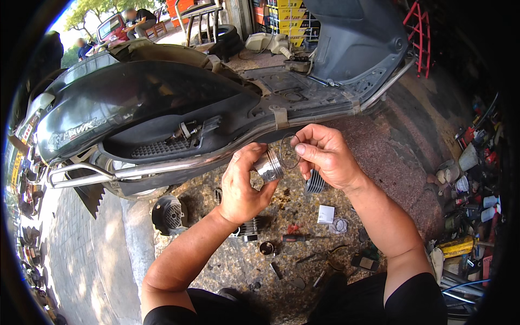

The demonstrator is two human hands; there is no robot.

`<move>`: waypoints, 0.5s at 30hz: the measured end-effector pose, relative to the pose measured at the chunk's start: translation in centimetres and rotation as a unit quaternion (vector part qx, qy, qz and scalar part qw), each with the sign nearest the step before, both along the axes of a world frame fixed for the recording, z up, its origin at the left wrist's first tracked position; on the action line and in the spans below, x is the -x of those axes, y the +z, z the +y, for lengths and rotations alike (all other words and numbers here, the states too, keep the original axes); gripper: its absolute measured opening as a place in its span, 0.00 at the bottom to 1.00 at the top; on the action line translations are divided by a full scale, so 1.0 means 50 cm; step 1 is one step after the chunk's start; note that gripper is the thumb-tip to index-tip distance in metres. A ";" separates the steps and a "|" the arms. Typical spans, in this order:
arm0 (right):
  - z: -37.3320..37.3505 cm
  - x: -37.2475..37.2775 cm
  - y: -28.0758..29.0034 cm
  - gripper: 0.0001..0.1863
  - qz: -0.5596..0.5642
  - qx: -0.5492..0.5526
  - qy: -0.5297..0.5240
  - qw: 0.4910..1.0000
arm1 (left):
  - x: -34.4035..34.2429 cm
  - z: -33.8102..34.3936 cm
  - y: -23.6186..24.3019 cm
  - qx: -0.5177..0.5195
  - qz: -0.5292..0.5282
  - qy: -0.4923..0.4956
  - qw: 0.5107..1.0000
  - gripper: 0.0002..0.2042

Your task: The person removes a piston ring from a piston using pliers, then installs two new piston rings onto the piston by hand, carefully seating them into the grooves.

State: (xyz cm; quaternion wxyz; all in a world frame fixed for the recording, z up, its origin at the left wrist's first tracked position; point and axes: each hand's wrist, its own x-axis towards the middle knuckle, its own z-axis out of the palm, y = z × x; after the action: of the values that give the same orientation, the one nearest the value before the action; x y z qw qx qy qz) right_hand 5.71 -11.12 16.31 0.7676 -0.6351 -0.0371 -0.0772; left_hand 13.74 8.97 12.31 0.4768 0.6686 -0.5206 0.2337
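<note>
My left hand (244, 181) is closed round a shiny metal piston (268, 167), its grooved end turned to the right. Between the thumb and fingers of my right hand (325, 154) is a thin dark piston ring (288, 151), held upright right beside the piston's grooved end. Whether ring and piston touch, I cannot tell. A finned metal part (314, 183) shows just under my right hand, partly hidden by it. Below my left hand a finned engine cylinder (250, 227) lies on the ground, partly covered by my wrist.
A dark scooter (162, 103) stands across the far side. On the stained ground lie a round black cover (169, 215), a screwdriver (295, 238), a small white box (325, 214), a clear plastic bag (339, 225) and an old piston (266, 248). Cluttered tools and parts (466, 246) line the right.
</note>
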 end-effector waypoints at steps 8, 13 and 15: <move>0.021 -0.006 -0.034 0.04 0.032 -0.146 0.115 0.982 | 0.001 0.004 0.010 -0.001 -0.043 -0.008 0.999 0.36; 0.023 -0.007 -0.033 0.04 0.020 -0.141 0.127 0.982 | 0.002 0.003 0.004 0.014 0.002 -0.026 1.000 0.36; 0.027 -0.005 -0.031 0.04 0.029 -0.145 0.112 0.983 | 0.000 0.004 0.005 0.010 -0.016 -0.015 1.000 0.37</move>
State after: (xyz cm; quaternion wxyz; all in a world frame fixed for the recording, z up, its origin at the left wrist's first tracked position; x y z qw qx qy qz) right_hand 5.97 -9.76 14.74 0.8563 -0.5105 -0.0740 0.0237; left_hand 13.76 9.18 12.57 0.4788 0.6521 -0.5356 0.2422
